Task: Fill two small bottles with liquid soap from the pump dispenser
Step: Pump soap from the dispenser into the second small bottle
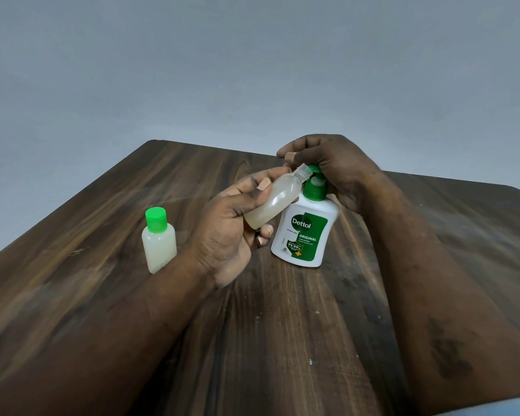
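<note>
My left hand (231,223) grips a small uncapped bottle (275,199), tilted so its open neck meets the green nozzle of the pump dispenser (305,232). The bottle holds pale cloudy soap through most of its body. My right hand (330,166) curls over the green pump head from above and hides most of it. The white dispenser with a green label stands upright on the wooden table (282,310). A second small bottle (159,241) with a green cap, full of the same pale liquid, stands upright to the left of my left forearm.
The dark wooden table ends at a far edge just behind the hands and at a left edge beyond the capped bottle. A tiny teal speck (310,361) lies on the near tabletop. A plain grey wall (252,70) is behind. The loose bottle's cap is not visible.
</note>
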Motion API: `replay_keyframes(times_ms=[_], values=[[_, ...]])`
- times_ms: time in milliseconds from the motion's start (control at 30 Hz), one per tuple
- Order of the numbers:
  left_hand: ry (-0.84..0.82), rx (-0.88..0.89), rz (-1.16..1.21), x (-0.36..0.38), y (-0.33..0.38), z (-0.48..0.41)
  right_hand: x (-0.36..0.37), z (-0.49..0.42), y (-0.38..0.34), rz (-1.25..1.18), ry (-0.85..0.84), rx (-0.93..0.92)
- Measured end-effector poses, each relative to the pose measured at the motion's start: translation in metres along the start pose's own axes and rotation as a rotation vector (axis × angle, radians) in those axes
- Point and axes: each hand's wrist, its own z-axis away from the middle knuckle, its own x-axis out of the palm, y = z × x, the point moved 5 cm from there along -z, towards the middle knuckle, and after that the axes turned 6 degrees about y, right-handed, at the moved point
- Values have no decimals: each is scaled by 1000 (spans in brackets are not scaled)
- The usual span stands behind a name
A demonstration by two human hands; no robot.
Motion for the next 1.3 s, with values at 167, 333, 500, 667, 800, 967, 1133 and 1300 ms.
replay_keyframes(times_ms=[167, 333, 500, 667, 800, 967, 1133, 1300], values=[[26, -12, -8, -1, -2, 1, 3, 0, 7, -22, -14, 38], [-2, -7, 6, 0, -1, 1, -1, -1, 2, -2, -13, 13], [-10, -12, 28, 3, 1, 2, -3, -2, -2, 28, -6, -14], [4, -5, 9, 0, 0, 0, 0, 1, 0, 12, -5, -1], [15, -23, 22, -1, -1, 1, 2, 0, 5, -4, -11, 26], [-12, -10, 9, -1, -2, 0, 0, 0, 2, 7, -6, 14], [-24, -18, 9, 2, 0, 1, -3, -1, -3, 31, 2, -13], [7, -14, 8, 1, 0, 2, 1, -2, 2, 25, 1, 1]])
